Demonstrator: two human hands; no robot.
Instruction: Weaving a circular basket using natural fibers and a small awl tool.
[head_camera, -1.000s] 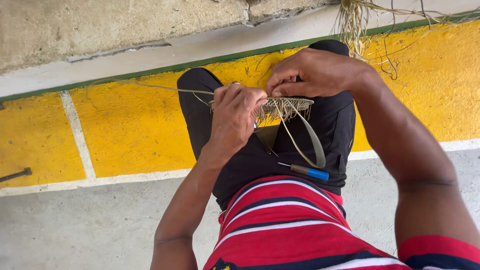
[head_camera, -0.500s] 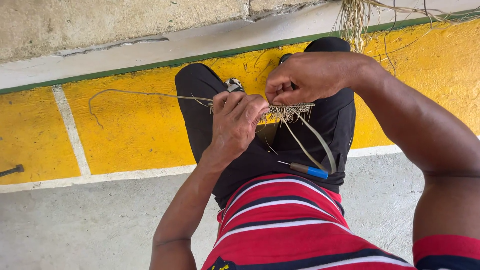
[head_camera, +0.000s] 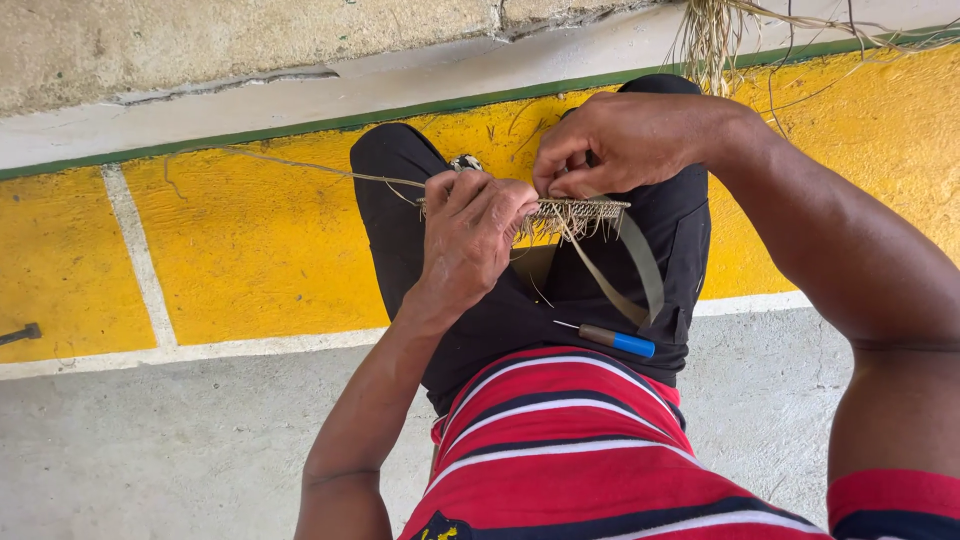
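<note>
Head view: left hand (head_camera: 470, 235) and right hand (head_camera: 610, 140) both pinch the woven fibre strip (head_camera: 585, 210) stretched between them.

We are seeing bare yellow floor (head_camera: 250, 260) lying open at nine o'clock of our left hand (head_camera: 470, 235); at five o'clock a blue-handled tool (head_camera: 610, 340) is blocking the lap, fibre bundle (head_camera: 715, 35) crowding twelve.
</note>
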